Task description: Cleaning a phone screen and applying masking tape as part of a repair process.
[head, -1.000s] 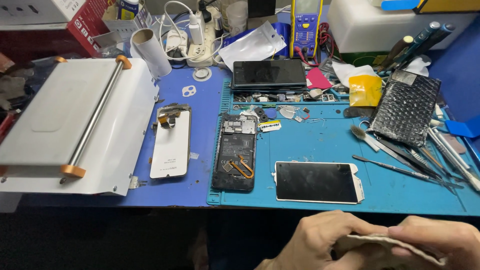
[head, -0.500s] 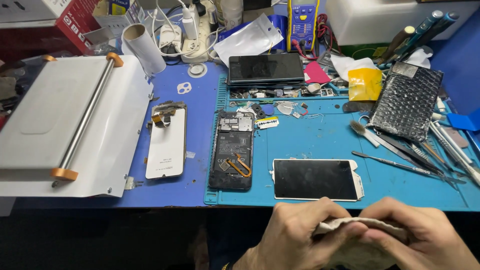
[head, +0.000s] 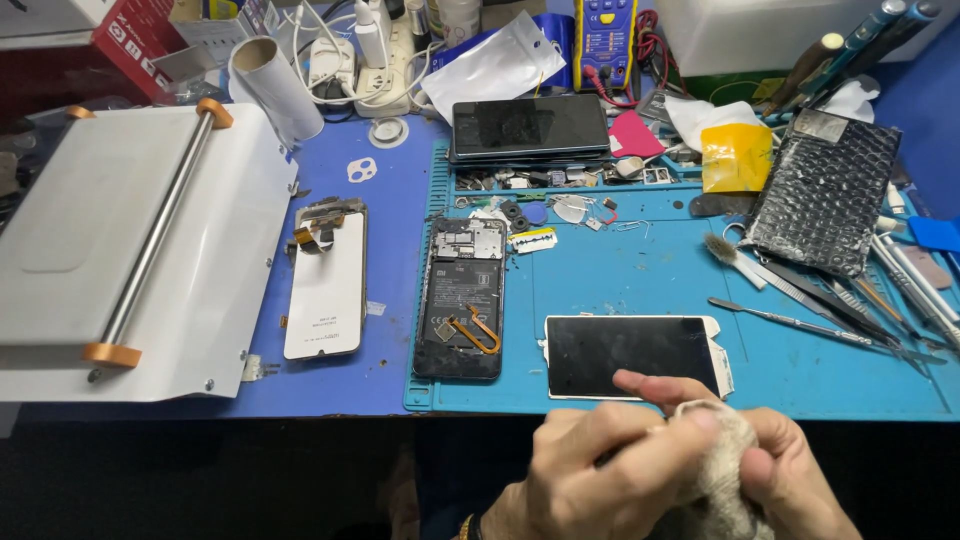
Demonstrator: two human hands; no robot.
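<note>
Both my hands are low in the picture, in front of the bench edge. My left hand (head: 600, 470) and my right hand (head: 790, 480) grip a crumpled beige cloth (head: 715, 475) between them. What the cloth wraps is hidden. Just beyond my fingers a phone with a white frame and dark screen (head: 635, 355) lies flat on the blue mat (head: 650, 270). To its left lies an opened phone body (head: 462, 298) with its board and an orange flex cable showing. Further left a white display panel (head: 325, 285) lies face down.
A white press machine with a steel roller bar (head: 140, 240) fills the left. A dark tablet (head: 530, 125), a multimeter (head: 605, 28), a yellow pouch (head: 735, 158), a black bubble bag (head: 825, 190) and tweezers and brushes (head: 820, 300) crowd the back and right. Small parts litter the mat's trays.
My hands have risen higher into view and closer to the white-framed phone, still working the cloth between them. The view has shifted slightly; the things on the bench have not moved.
</note>
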